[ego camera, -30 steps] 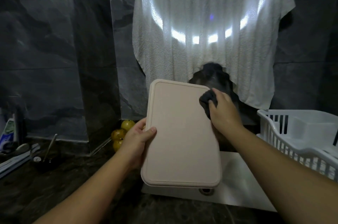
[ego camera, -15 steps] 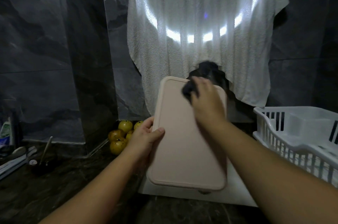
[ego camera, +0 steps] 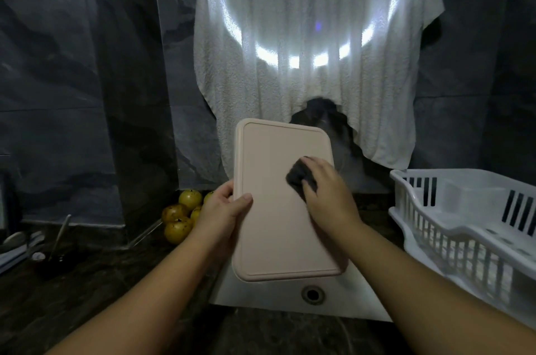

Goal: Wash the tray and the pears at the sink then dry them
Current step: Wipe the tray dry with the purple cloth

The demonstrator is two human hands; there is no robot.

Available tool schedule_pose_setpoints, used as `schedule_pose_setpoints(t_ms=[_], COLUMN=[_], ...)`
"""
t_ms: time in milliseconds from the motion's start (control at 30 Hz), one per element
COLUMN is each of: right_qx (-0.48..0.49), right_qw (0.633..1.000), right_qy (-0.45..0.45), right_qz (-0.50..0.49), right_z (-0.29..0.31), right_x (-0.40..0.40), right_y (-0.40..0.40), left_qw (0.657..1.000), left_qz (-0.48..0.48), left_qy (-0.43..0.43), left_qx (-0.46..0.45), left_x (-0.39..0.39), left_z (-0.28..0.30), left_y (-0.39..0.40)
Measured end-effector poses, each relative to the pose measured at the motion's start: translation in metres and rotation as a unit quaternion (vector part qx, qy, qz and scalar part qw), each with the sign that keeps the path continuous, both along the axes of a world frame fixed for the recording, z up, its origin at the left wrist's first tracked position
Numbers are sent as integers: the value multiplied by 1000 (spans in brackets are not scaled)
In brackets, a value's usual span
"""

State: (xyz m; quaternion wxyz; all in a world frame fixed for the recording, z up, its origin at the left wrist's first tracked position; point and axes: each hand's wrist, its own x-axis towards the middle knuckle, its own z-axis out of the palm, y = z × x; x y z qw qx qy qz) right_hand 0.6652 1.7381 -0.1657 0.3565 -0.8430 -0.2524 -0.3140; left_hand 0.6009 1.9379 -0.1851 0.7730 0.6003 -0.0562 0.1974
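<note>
A pale pink rectangular tray is held up, tilted, above the white sink. My left hand grips its left edge, thumb on the front face. My right hand holds a dark sponge and presses it against the tray's face, right of the middle. Several yellow pears with dark spots lie on the dark counter in the corner, left of the sink and partly hidden behind my left hand.
A white plastic dish rack stands on the right of the sink. A white towel hangs on the wall behind, lit by a ring of light. Small items and a thin utensil sit at the far left of the counter.
My right hand with the sponge has slid from the tray's top edge down to its middle right. The tray has shifted slightly in my left hand's grip.
</note>
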Motion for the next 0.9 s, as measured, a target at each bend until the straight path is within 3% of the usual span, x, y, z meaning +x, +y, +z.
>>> schedule_pose_setpoints(t_ms=[67,167,233,333,400,467,567,600,633,767,900], right_qx=[37,-83,-94,98,204,347,540,554,543,455,437], right_qw=[999,989,991,989,961,896,703,664,652,667,702], right_qy=[16,-81,-47,104,185,268,428,461,483,555,545], right_qz=[-5,87,82,-23,4,73,175,201,216,199,141], right_z=[-2,-18,-20,-10,2,16,33,34,34,20,9], right_x=[-6,-16,-8,6,3,-2,-7,-8,-8,-8,-9], right_y=[10,14,-2,-22,-19,-13,-22,-29,-35,-48,-49], left_qw=[1000,1000,1000,994,980,946,869,851,836,761,694], left_qz=[-6,-16,13,62,78,100,130,140,151,164,153], left_qy=[2,-14,-17,-28,-50,-59,-92,-108,-126,-186,-234], left_qx=[4,-17,3,84,176,304,469,495,513,599,663], left_x=[3,7,6,1,-3,-7,-15,-19,-22,-29,-31], left_z=[-2,-4,-5,0,5,8,3,-1,-5,-23,-24], left_y=[-10,-15,-10,0,5,9,10,11,12,11,4])
